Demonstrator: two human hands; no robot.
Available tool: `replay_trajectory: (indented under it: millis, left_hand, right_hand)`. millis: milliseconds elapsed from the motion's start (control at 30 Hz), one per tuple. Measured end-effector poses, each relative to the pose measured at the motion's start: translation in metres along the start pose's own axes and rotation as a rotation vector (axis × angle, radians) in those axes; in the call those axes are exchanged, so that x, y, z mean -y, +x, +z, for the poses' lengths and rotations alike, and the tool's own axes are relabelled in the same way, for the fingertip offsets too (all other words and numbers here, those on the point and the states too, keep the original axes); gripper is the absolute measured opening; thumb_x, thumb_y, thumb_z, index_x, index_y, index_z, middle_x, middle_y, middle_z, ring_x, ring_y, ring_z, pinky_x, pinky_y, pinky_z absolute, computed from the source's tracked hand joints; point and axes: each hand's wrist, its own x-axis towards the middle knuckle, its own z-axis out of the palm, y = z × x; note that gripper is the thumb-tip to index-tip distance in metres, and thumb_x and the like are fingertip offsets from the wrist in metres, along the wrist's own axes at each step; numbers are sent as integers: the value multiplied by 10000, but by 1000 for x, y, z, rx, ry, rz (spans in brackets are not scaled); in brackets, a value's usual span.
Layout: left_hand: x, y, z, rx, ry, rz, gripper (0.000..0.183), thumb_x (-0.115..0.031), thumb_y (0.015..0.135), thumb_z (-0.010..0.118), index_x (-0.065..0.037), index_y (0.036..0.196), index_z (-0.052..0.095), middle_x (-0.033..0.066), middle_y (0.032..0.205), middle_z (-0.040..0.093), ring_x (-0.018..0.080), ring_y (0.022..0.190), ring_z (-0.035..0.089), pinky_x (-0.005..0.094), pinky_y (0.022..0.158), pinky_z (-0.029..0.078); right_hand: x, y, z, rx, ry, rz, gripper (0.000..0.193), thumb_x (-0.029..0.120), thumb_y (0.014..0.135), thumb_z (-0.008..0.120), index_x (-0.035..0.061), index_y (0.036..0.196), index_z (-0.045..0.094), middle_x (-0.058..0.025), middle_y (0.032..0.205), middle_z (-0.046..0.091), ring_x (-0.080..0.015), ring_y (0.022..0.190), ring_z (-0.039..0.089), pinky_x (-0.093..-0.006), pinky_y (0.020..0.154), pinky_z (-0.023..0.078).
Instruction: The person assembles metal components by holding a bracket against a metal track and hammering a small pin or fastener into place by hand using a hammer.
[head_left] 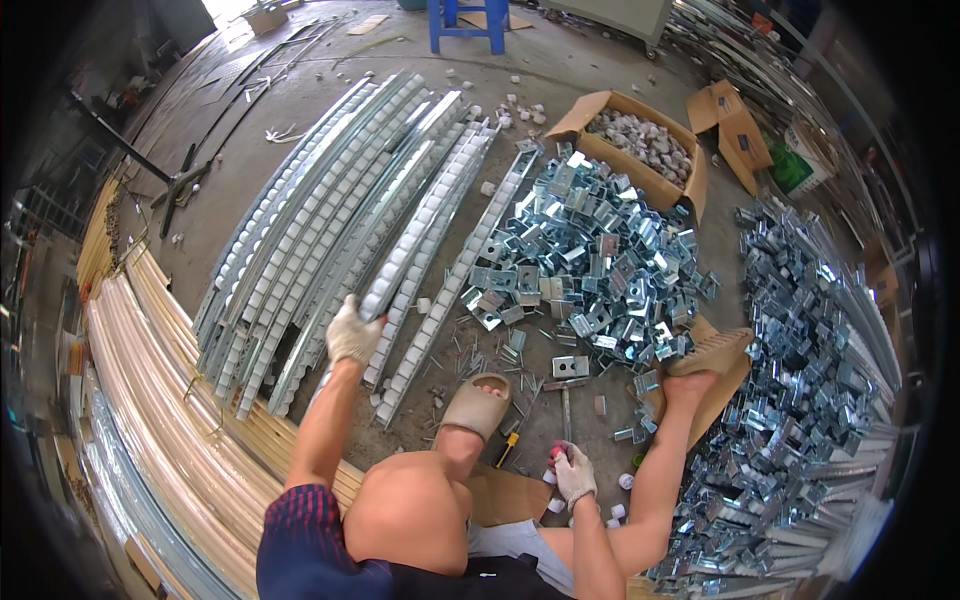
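Head view only. Left hand (355, 333), gloved, out toward 9 o'clock, fingers wrapped round the near part of a roller rail (407, 245): metal channel with a row of white rollers, running from the hand up toward 11 o'clock. Exact finger placement hidden under the glove.

Right hand (575, 472), gloved, at 5 o'clock, closed on the red grip of a hammer-like tool (567, 412); shaft points to 12, head just below a loose bracket (570, 366).

Rail handling, my read: stiff and long, moderate weight, likely to swing or sag at the far end if held only near one end. Bare metal probably slick; rollers look like they'd spin under the palm, so take it by the channel sides, nearer mid-length for balance. Rollers likely the fragile part. Thin metal edges may bite, gloves make sense.

Around it: more roller rails (290, 240) laid side by side at 10 o'clock on the floor (570, 72). Bracket heap (600, 255) at 2, second bracket heap (800, 380) at 3 to 4. Open carton (690, 200) of small whitish parts at 1. Yellow-handled tool (509, 447) near 6, beside the sandal (474, 408).
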Motion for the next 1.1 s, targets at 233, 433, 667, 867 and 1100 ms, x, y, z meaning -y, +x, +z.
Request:
replay_trajectory:
  millis: [233,433,667,867,1100]
  left_hand:
    - [112,-111,-99,102,-131,170,516,-236,718,955,-76,1098,644,173,958,763,391,880,748,459,788,593]
    - [202,-197,-129,293,24,296,507,-330,706,955,-79,1005,631,155,846,715,373,781,718,457,714,578]
    - [252,-185,-105,625,435,441,636,-461,745,904,-144,1252,687,144,1137,691,375,1084,667,495,948,514]
    - [213,-131,-77,855,805,482,721,-574,708,905,-134,1243,702,162,1179,678,371,1136,657,483,973,518]
    - [-5,-105,-33,733,138,391,817,-552,822,830,-60,1439,619,223,1240,694,395,1183,677,479,1004,554]
  right_hand:
    - [8,-2,-2,-28,-45,-26,408,339,1033,569,105,1348,682,-200,1112,767,-347,1020,754,-450,917,577]
    - [16,32,-6,-170,-57,-120,323,227,1031,602,64,1294,695,-157,1102,770,-310,1039,731,-408,909,572]
    - [56,59,-8,-335,-79,-251,316,203,1012,652,39,1279,690,-203,1118,769,-372,1076,740,-435,945,569]
    - [94,79,-7,-371,-301,-389,377,172,977,660,89,1346,667,-170,1213,714,-346,1053,727,-433,930,577]
    - [155,101,5,-257,-879,-265,610,357,956,744,233,1515,534,-179,1375,624,-388,1241,657,-510,1005,560]
